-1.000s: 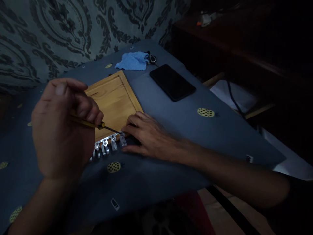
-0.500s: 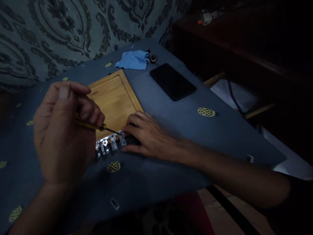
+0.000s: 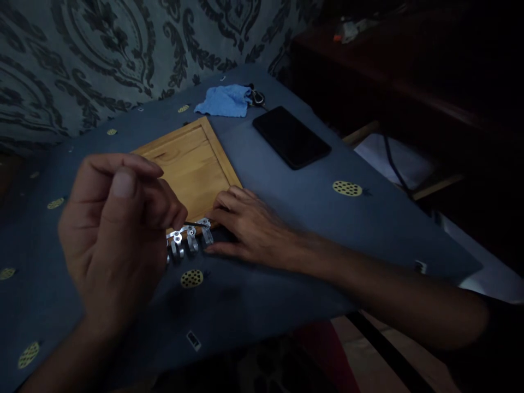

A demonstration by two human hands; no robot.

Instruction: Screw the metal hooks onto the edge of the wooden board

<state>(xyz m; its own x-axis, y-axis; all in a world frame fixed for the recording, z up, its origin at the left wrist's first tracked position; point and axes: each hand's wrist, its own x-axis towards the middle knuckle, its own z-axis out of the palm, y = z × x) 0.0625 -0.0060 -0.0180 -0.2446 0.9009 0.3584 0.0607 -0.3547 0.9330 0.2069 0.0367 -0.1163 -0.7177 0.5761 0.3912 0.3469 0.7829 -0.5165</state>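
Note:
My left hand [image 3: 123, 224] is closed around a screwdriver; its handle is hidden in my fingers. The dark screwdriver shaft [image 3: 194, 224] points right, its tip at the last screw of a silver metal hook rail [image 3: 191, 232]. Several curved hooks on this rail hang over the near edge of a framed wooden board [image 3: 192, 169], which lies flat. My right hand [image 3: 249, 229] grips the board's near right corner, fingers curled on top and thumb low beside the end hook. The rail's left end is hidden behind my left hand.
A black phone [image 3: 291, 136] lies right of the board on the blue patterned tablecloth [image 3: 286, 295]. Behind it are a blue cloth [image 3: 227, 100] and keys [image 3: 257, 97]. Patterned fabric [image 3: 123, 49] rises at the back. An open drawer [image 3: 397, 158] stands at the right.
My left hand has moved slightly right and down and turned, so the yellow screwdriver handle no longer shows. The shaft lies flatter. My right hand stays on the board.

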